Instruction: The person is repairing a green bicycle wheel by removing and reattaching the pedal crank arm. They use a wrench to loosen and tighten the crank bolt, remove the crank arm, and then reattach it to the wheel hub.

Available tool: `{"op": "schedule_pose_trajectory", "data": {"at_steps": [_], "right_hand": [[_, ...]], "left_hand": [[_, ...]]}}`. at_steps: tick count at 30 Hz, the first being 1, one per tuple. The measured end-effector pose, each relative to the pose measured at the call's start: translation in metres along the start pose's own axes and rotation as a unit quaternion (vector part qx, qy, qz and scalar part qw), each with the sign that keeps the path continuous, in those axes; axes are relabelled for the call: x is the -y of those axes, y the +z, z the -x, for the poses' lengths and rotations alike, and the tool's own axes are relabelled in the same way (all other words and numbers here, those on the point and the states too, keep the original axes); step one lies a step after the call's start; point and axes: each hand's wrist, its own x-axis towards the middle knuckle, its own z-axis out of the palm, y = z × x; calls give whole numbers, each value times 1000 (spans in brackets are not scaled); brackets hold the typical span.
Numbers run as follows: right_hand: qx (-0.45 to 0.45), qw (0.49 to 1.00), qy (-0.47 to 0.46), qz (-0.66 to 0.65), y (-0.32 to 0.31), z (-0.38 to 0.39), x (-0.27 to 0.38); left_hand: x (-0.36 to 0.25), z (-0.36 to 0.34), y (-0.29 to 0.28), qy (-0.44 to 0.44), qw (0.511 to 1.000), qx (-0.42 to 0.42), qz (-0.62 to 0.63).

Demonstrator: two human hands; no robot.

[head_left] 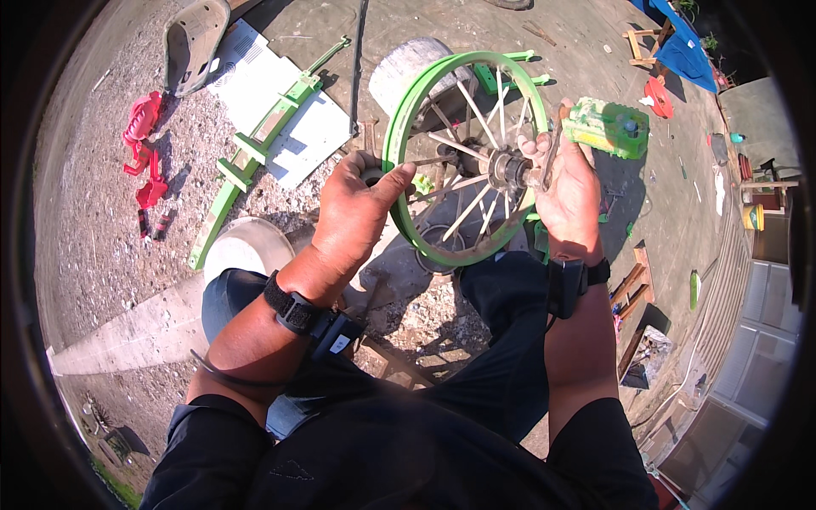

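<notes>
A green-rimmed wheel (401,110) with pale spokes stands upright in front of me, slightly tilted. My left hand (361,200) is closed at its near left side, thumb across the rim. A thin dark rod (435,160) runs from that thumb towards the spokes; whether the hand grips it too is unclear. My right hand (568,191) is at the right end of the greasy hub (507,169), its fingers curled round a narrow rusty metal bar (554,146). Part of the bar is hidden by the fingers.
A grey drum (408,72) stands behind the wheel. A long green metal frame (263,149) lies across a white board (310,136) at left, near red parts (146,119) and a seat shell (194,42). Beyond my right hand sits a green block-like part (605,127).
</notes>
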Motion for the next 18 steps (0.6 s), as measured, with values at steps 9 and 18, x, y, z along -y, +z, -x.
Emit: {"op": "schedule_pose_trajectory", "data": {"at_steps": [9, 18], "right_hand": [[-5, 999, -11, 42, 12, 3, 5], [-25, 998, -9, 54, 10, 2, 5]], "left_hand": [[3, -1, 0, -6, 1000, 17, -21], [0, 0, 0, -7, 1000, 17, -17]]}}
